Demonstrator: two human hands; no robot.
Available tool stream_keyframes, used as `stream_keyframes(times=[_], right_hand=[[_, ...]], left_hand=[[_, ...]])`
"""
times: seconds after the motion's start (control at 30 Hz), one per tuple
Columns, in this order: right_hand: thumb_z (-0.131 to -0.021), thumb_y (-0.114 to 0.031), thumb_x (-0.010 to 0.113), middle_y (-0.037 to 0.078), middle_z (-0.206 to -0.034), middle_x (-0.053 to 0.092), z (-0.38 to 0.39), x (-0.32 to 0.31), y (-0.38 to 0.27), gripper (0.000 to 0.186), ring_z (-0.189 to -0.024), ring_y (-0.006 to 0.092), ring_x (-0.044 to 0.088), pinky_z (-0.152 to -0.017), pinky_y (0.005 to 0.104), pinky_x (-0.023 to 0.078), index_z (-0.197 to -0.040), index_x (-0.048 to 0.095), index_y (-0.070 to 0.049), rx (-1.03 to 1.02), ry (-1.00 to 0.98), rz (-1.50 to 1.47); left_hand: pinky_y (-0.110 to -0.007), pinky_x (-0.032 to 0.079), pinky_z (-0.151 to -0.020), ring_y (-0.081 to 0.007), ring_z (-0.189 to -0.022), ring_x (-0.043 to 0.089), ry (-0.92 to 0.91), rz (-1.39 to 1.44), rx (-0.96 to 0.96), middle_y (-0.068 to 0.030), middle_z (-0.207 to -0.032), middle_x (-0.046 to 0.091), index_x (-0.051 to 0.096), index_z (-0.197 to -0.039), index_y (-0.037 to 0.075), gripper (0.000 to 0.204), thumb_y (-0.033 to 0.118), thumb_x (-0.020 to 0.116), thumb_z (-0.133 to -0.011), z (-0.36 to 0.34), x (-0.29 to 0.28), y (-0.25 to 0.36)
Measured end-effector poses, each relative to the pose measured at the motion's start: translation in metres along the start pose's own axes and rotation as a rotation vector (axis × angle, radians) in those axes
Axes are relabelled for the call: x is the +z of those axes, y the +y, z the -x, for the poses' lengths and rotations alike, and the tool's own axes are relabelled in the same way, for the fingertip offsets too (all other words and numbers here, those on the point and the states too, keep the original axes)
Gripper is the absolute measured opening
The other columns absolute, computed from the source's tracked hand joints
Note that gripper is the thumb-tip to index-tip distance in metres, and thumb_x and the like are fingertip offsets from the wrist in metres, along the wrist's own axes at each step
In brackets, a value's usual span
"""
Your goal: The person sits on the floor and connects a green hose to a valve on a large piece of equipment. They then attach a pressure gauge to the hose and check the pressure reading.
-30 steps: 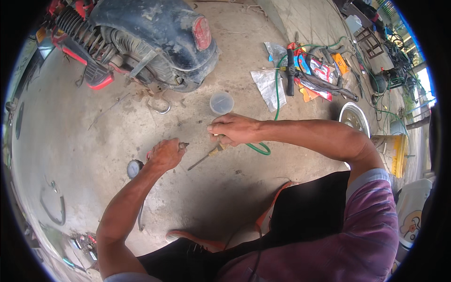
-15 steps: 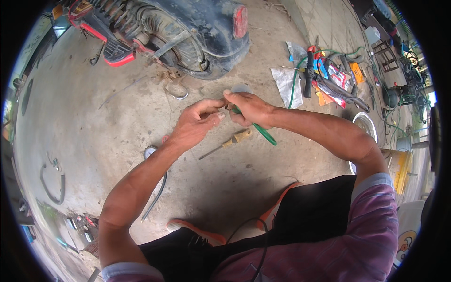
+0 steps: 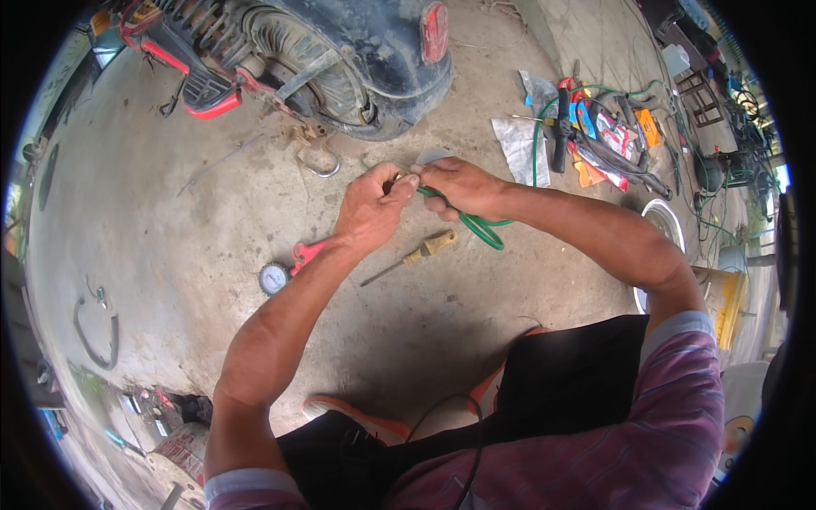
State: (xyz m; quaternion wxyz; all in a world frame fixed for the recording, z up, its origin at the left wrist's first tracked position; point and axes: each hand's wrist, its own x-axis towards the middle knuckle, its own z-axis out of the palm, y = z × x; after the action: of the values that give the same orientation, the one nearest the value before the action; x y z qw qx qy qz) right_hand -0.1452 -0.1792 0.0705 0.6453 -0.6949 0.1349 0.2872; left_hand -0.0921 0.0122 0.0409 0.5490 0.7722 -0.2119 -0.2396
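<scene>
My left hand [image 3: 371,206] is closed where it meets my right hand [image 3: 461,189]; its fingertips are at the end of a green hose [image 3: 493,240], but what exactly they pinch is hidden. My right hand is closed on that hose, which hangs in a loop beneath it. A screwdriver [image 3: 437,245] with a yellowish handle lies on the concrete below my hands. A red tool with a round dial gauge [image 3: 274,279] lies by my left forearm, partly hidden by it. A translucent cup [image 3: 433,155] sits just behind my right hand.
A dusty scooter's rear wheel and body [image 3: 374,76] fill the upper left, a bent metal clamp [image 3: 323,167] beside it. Bags, tubes and tools [image 3: 612,136] are heaped upper right. A metal basin [image 3: 663,217] and yellow bucket [image 3: 727,314] stand right; a curved hose [image 3: 89,340] lies far left.
My left hand has released the gauge tool and moved up and right to meet my right hand. My right hand has left the screwdriver, moved up and right, and now grips the green hose.
</scene>
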Motion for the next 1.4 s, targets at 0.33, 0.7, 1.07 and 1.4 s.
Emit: stream_keyframes(times=[0.33, 0.7, 1.07, 1.4], right_hand=[[-0.107, -0.044, 0.054, -0.001, -0.075, 0.047, -0.005, -0.019, 0.001, 0.047, -0.063, 0.0094, 0.043, -0.056, 0.0263, 0.039, -0.109, 0.062, 0.002, -0.065, -0.033, -0.086], [-0.106, -0.041, 0.058, -0.005, -0.071, 0.045, -0.010, 0.015, 0.009, 0.037, -0.058, 0.0058, 0.040, -0.050, 0.0247, 0.034, -0.094, 0.059, -0.006, -0.231, 0.168, -0.032], [-0.105, -0.044, 0.054, 0.002, -0.078, 0.054, -0.006, 0.012, 0.002, 0.045, -0.063, 0.0105, 0.047, -0.056, 0.0292, 0.042, -0.097, 0.063, -0.001, -0.155, -0.026, -0.003], [-0.101, -0.043, 0.059, 0.005, -0.072, 0.058, -0.011, 0.014, -0.008, 0.042, -0.063, 0.0142, 0.052, -0.060, 0.0345, 0.045, -0.093, 0.066, -0.002, -0.185, 0.201, 0.242]], left_hand=[[-0.031, 0.048, -0.061, -0.0129, -0.057, 0.053, 0.114, 0.650, -0.106, -0.0005, -0.070, 0.058, 0.066, -0.097, 0.004, 0.025, 0.028, 0.068, -0.101, -0.022, -0.038, 0.009], [-0.034, 0.056, -0.060, -0.0163, -0.061, 0.064, 0.301, 1.016, 0.002, -0.0018, -0.074, 0.063, 0.065, -0.100, 0.004, 0.025, 0.030, 0.069, -0.101, -0.023, -0.005, 0.000], [-0.036, 0.053, -0.069, -0.0192, -0.070, 0.062, 0.100, 1.222, -0.038, -0.0016, -0.072, 0.058, 0.063, -0.102, 0.005, 0.032, 0.037, 0.062, -0.104, -0.020, -0.008, -0.017], [-0.037, 0.052, -0.067, -0.0189, -0.068, 0.061, 0.185, 1.076, -0.042, -0.0031, -0.074, 0.057, 0.063, -0.101, 0.004, 0.041, 0.045, 0.062, -0.103, -0.018, -0.010, -0.018]])
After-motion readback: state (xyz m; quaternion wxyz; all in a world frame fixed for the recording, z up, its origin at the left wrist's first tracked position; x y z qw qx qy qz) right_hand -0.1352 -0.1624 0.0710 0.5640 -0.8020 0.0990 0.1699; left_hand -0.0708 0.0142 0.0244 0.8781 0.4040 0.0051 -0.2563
